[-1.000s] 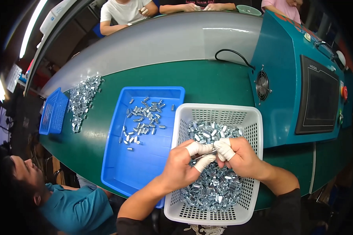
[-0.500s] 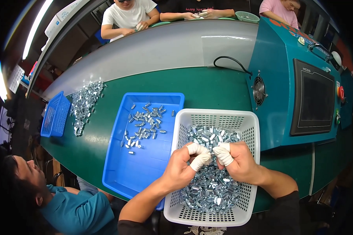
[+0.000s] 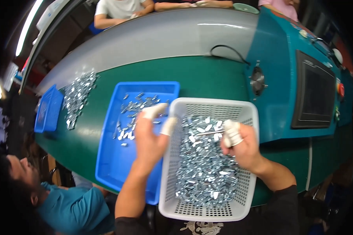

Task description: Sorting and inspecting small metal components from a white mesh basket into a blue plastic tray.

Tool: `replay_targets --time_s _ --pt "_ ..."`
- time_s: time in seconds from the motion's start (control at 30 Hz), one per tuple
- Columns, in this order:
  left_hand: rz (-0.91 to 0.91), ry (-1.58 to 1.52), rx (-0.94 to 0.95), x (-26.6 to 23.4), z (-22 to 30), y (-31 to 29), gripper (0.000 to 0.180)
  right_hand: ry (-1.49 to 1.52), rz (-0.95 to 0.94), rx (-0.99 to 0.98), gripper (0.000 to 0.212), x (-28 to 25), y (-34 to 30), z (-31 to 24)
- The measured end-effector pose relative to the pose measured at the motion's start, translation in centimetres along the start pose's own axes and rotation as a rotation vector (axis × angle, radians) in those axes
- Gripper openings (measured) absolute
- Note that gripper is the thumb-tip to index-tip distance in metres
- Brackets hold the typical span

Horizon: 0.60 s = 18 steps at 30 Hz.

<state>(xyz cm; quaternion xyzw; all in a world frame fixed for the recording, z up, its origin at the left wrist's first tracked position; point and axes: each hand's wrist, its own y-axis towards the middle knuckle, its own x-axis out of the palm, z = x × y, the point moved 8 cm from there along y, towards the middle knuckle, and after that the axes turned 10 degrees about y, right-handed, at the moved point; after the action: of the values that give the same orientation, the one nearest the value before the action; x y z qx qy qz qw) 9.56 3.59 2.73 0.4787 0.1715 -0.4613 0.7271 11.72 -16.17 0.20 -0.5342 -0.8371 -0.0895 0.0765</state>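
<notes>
My left hand point(image 3: 149, 133), with white coverings on its thumb and finger, is over the right side of the blue tray point(image 3: 119, 164). Its thumb and fingers are spread, and nothing shows between them. Several small silvery metal pieces point(image 3: 139, 103) lie scattered in the tray's far half. My right hand point(image 3: 241, 145), also with white finger coverings, is closed around a thin metal rod point(image 3: 211, 133) that points left. Both hand and rod are above the white perforated basket point(image 3: 207, 216), which holds a heap of similar metal pieces point(image 3: 205, 172).
A teal machine point(image 3: 274, 90) with a dark screen and red button stands at right. Far left are a pile of metal pieces point(image 3: 79, 98) and a small blue basket point(image 3: 49, 109). A grey partition point(image 3: 145, 43) borders the green table point(image 3: 211, 78). A person in teal point(image 3: 72, 205) sits at lower left.
My hands have come apart. The left has moved left over the blue tray and spread its fingers; the right has shifted slightly right, its rod now plainly visible. The whole view has tilted slightly.
</notes>
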Motion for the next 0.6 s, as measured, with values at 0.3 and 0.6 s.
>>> replay_targets --time_s 0.3,0.6 --pt "-0.633 0.421 0.302 6.6 5.2 -5.6 0.021 -0.03 -0.04 -0.051 0.027 0.2 0.0 0.1" --pt "-0.772 0.421 0.303 6.7 4.8 -6.3 0.013 -0.022 -0.012 -0.007 0.028 0.4 -0.3 0.5"
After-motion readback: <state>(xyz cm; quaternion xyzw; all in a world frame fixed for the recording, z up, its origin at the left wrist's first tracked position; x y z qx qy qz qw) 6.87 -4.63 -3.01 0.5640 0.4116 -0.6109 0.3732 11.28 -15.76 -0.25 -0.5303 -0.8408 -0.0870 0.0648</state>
